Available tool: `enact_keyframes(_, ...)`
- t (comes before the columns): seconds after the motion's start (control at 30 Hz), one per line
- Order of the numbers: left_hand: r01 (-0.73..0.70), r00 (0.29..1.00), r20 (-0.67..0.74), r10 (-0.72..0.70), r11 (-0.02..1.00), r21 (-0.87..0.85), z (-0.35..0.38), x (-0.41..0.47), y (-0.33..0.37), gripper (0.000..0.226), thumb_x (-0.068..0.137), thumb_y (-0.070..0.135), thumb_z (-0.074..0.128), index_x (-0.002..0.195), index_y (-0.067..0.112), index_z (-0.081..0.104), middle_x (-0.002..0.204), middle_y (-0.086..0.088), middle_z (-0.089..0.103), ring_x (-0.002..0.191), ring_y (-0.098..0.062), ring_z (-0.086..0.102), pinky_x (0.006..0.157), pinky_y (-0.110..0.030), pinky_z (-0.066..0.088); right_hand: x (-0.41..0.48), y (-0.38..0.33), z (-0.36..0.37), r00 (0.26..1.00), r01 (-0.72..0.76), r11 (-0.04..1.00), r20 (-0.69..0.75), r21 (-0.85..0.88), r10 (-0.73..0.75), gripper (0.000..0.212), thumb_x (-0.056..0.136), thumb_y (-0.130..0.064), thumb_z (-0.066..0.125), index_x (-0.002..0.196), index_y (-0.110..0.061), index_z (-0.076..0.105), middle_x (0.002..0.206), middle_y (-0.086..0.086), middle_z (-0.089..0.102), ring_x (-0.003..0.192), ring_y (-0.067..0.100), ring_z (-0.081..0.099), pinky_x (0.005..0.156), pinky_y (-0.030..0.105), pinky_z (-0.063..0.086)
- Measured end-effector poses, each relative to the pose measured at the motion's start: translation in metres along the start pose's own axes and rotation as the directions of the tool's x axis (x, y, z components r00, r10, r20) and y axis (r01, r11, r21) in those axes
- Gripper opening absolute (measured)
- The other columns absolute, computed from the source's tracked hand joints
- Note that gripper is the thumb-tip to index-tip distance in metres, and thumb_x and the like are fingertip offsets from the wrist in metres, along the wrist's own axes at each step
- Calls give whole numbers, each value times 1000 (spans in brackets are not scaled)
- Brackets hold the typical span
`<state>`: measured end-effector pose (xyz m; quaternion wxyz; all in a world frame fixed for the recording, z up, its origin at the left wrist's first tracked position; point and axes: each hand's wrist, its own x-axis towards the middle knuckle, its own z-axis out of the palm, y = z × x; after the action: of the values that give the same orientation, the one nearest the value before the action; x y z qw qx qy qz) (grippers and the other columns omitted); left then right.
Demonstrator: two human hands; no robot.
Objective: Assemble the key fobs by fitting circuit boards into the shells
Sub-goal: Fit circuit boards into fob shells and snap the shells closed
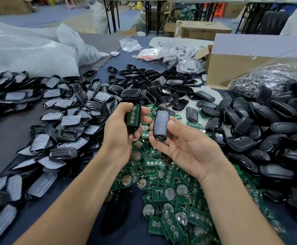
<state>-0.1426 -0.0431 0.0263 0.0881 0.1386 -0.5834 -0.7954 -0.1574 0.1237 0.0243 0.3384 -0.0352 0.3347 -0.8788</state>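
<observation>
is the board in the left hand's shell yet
In: the green circuit board lies within the black shell that the left hand holds.

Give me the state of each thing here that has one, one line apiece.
left hand: grips the left shell.
left shell: open, green circuit board seated inside.
right hand: holds the right shell.
right shell: open, pale button pad inside, no board showing.
circuit board pile: loose, unfitted.
cardboard box: flaps open.
</observation>
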Motion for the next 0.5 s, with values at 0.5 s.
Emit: enact_keyframes(0.5, -206, 978, 38, 203, 942, 265, 1, 1, -7, 28, 93, 7, 73, 95, 32, 84, 77, 14, 75, 55, 3, 57, 55, -10, 45, 9, 8, 1, 943, 158, 945, -240, -287, -230, 23, 99, -1, 61, 119, -7, 71, 114, 15, 76, 99, 20, 73, 87, 38, 63)
